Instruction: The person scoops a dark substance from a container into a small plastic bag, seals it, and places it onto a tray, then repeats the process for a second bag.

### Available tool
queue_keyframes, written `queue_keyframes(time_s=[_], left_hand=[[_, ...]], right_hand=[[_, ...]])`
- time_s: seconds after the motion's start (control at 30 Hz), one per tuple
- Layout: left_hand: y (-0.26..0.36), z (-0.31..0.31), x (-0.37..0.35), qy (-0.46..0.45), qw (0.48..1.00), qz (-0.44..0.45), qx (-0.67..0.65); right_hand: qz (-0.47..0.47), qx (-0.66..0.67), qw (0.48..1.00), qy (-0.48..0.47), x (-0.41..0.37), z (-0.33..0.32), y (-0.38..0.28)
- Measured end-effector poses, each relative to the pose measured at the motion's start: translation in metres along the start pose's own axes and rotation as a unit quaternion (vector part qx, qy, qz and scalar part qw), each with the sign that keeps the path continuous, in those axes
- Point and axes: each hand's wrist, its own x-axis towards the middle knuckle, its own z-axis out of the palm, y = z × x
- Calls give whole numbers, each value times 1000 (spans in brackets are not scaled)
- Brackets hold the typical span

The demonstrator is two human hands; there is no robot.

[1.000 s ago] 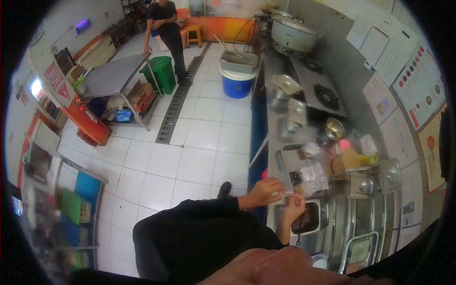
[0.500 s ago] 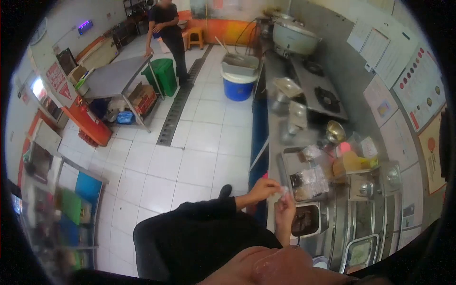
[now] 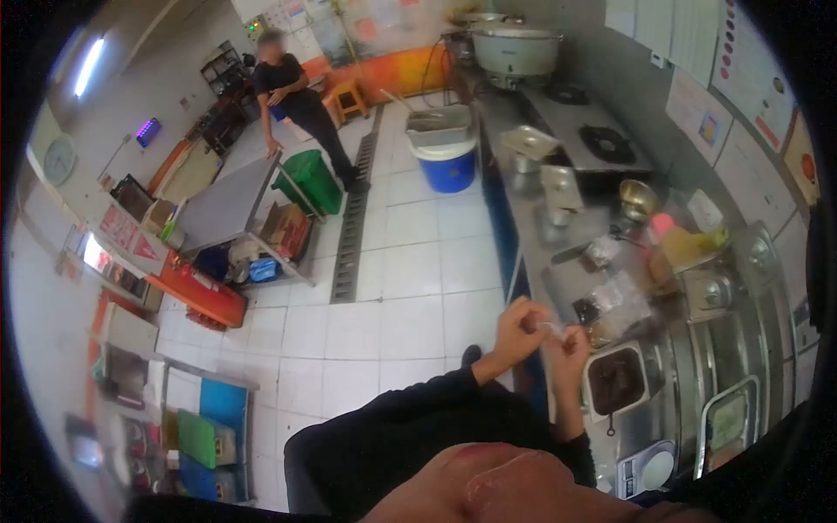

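Note:
My left hand [image 3: 520, 333] is closed in a pinch on a small clear plastic bag [image 3: 551, 328]. On the bag's other side, my right hand [image 3: 572, 353] pinches it too, so both hands meet over the counter's near edge. What the bag contains is too small to make out. Just beyond them, filled clear bags [image 3: 621, 301] lie on a metal tray [image 3: 562, 281]. A metal container of dark brown contents [image 3: 615, 381] sits right beside my right hand, with a handle sticking out at its lower edge.
A white scale [image 3: 629, 475] stands near me on the counter, with lidded steel pans [image 3: 711, 295] to the right. Farther along are a brass-coloured bowl [image 3: 638, 199] and a large pot [image 3: 516, 54]. A blue bucket [image 3: 449, 170] and a person [image 3: 301, 105] by a steel table [image 3: 218, 205] are beyond.
The view has tilted and turned, so the room and counter appear shifted. More of the scale shows now. Both hands remain together on the small bag, with the left hand's fingers more curled.

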Motion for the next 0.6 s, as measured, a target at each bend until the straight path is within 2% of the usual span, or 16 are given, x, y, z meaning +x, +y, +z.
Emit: queue_keyframes(time_s=[0.03,0.07,0.1,0.13,0.17,0.23,0.3,0.37,0.43,0.5,0.53,0.6], left_hand=[[6,0,-3,45,996,49,65],[5,1,-3,65,986,142,59],[8,4,-3,56,985,149,65],[12,6,-6,48,984,155,73],[15,9,-8,41,983,158,81],[14,19,-10,30,997,54,36],[-5,29,-4,25,999,-38,-1],[-14,16,22,68,983,143,91],[15,8,35,76,980,132,131],[0,10,33,93,965,197,147],[0,18,26,84,988,117,52],[4,32,16,67,988,-47,-133]], right_hand=[[-38,-61,996,57,-1,7,-13],[-74,-122,983,114,-2,16,-29],[-109,-179,963,169,2,20,-40],[-210,-257,919,213,11,18,-41],[-249,-278,912,169,16,17,-44],[-316,-318,890,78,19,16,-49],[-292,-300,906,61,28,21,-36],[-250,-317,914,37,38,16,-23],[-243,-318,916,39,45,24,-16],[-239,-280,925,91,53,26,-16],[-223,-250,936,105,58,29,-29],[-223,-213,944,112,56,36,-48]])
